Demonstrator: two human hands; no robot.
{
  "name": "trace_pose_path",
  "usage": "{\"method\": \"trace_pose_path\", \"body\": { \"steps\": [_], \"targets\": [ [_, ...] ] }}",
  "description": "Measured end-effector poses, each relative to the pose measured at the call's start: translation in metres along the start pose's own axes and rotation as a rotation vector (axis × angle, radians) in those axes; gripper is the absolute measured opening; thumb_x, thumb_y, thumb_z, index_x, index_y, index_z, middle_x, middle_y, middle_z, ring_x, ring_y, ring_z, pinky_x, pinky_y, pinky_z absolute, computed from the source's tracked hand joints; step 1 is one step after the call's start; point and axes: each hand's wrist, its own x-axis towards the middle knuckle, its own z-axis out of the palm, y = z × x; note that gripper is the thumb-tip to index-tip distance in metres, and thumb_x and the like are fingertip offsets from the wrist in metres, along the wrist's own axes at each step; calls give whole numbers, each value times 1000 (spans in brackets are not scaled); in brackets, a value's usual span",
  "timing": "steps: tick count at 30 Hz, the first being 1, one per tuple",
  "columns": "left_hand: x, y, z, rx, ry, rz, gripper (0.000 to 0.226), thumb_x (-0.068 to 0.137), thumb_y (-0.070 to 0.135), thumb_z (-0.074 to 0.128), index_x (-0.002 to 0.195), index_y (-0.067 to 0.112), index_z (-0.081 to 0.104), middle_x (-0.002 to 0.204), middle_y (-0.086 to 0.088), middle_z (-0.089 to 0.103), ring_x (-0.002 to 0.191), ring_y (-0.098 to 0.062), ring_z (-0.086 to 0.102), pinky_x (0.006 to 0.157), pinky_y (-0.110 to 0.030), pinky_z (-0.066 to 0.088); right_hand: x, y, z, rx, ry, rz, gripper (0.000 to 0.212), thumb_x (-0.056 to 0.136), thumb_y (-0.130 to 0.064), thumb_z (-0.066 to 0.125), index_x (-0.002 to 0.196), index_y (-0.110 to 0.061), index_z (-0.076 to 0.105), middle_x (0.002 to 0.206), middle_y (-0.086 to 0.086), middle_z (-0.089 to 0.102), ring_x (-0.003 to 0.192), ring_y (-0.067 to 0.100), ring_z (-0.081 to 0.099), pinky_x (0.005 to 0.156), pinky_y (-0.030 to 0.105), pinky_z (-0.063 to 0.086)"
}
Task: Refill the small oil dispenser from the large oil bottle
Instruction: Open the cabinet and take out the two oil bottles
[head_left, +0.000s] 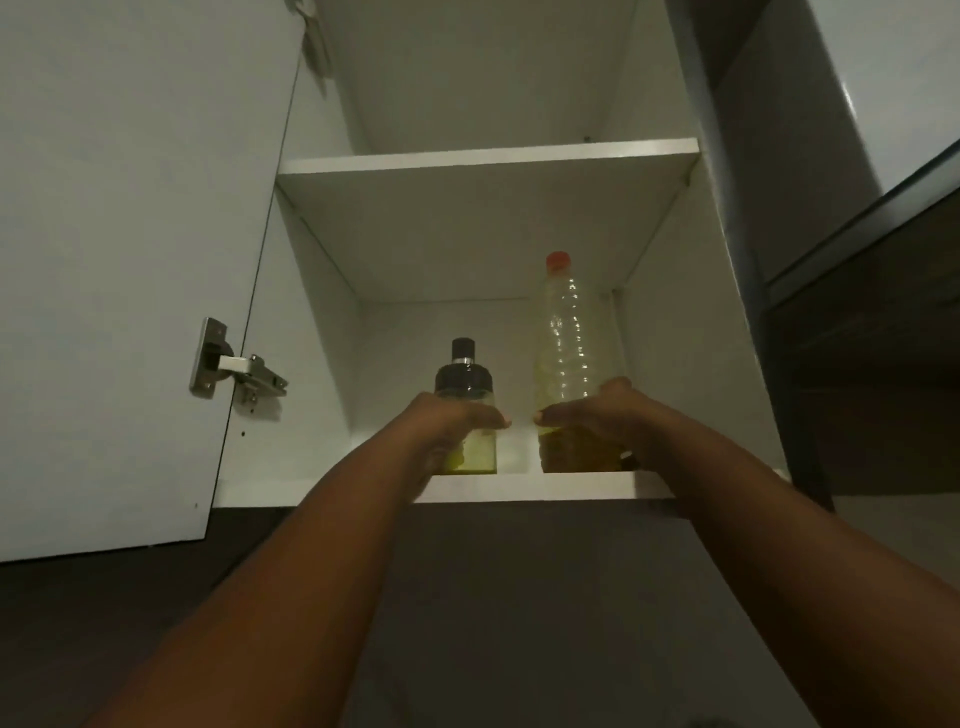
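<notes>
The left hand (447, 423) hides the small dispenser's (470, 410) middle; its fingers stay unseen behind it.

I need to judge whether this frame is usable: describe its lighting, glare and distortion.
Head view: dim, murky light; small glints on the large oil bottle; wide-angle bending of the cabinet edges; the left hand and right hand soft, the small oil dispenser readable.

Home kitchen, white wall cupboard (488, 161), oil bottles (571, 332)

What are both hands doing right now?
Left hand: grips the small oil dispenser on the cupboard shelf.
Right hand: grips the large oil bottle low down.
</notes>
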Motion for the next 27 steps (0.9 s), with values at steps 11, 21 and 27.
{"method": "trace_pose_path", "body": {
  "steps": [11,21,27],
  "targets": [
    [-34,7,4,-31,17,317,31,80,28,77,104,23,58,104,-3,65,95,-19,64,78,-34,57,-42,-9,-11,36,-204,-224,24,82,-25,70,94,-6,63,79,4,66,51,6,66,41,14,46],
    [-148,6,-28,-130,-2,417,52,79,42,73,123,23,53,110,-2,65,91,-18,67,72,-31,56,-158,-24,-10,159,-190,-414,53,73,-28,75,118,-23,47,99,-6,62,75,7,70,51,17,51],
    [-255,-91,-25,-236,-9,276,48,69,38,80,111,36,58,97,8,70,87,-5,70,66,-23,56,-260,63,18,237,-316,-361,85,49,-25,86,124,-25,48,107,-5,69,95,12,69,69,27,58]
  ]
}}
